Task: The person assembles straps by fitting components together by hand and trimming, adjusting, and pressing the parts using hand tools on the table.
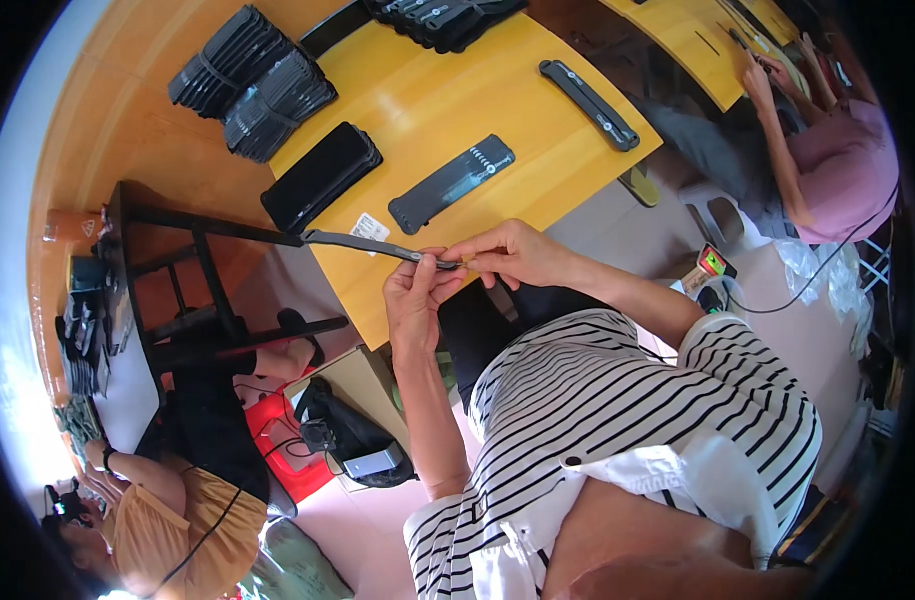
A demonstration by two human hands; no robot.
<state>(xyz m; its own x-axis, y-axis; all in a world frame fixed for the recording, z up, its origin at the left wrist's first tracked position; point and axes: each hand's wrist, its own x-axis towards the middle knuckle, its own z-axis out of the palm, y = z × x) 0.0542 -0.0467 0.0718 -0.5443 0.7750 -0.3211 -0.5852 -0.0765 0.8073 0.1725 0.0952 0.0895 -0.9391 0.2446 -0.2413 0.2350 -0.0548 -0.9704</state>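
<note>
A long, narrow dark grey strap [362, 243] is held by one end above the table's near edge; its other end points away to the left. My left hand [414, 300] is closed on that end, thumb on top. At the same end, my right hand [512, 252] pinches with thumb and forefinger; the fingers hide what exactly lies between them. Just beyond my hands lies a flat black band [452, 183] with pale print. Another black band [589, 105] with rounded ends rests near the table's right edge. A small white printed label [370, 228] sits beside the strap.
The yellow table [407, 95] also bears a black stack [322, 175] and a pile of black pieces [447, 20]. Tied black bundles [252, 85] stand at the far left. Co-workers sit at left [192, 520] and right [842, 160]. A carton [372, 385] stands below left.
</note>
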